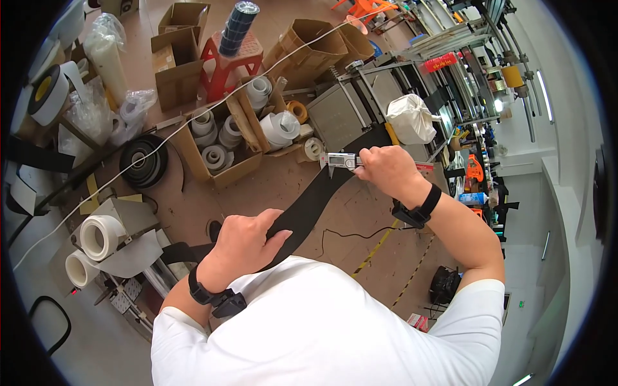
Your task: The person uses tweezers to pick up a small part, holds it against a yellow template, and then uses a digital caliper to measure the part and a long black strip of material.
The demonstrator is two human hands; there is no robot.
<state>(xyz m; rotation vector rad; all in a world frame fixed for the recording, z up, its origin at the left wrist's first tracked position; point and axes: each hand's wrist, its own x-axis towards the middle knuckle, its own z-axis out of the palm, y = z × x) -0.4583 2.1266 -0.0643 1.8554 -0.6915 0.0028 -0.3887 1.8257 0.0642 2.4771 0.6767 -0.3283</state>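
A long black strip (309, 202) runs slantwise in front of me, from the rollers at lower left up toward the machine at upper right. My left hand (248, 241) grips its near part, with the thumb and index finger showing on top and the other fingers curled. In my right hand (391, 168) is a digital caliper (342, 161) with a small display, held by its right end. The caliper's jaws are at the strip's edge; whether they touch it I cannot tell. Each wrist wears a black band with a small box.
Cardboard boxes with white rolls (217, 157) stand beyond the strip. A red stool (222, 67) bears a dark roll. A black coil (143, 161) lies on the floor at left, near white rollers (102, 237). A white cable (212, 106) crosses the view. At right is a metal-framed machine (360, 96).
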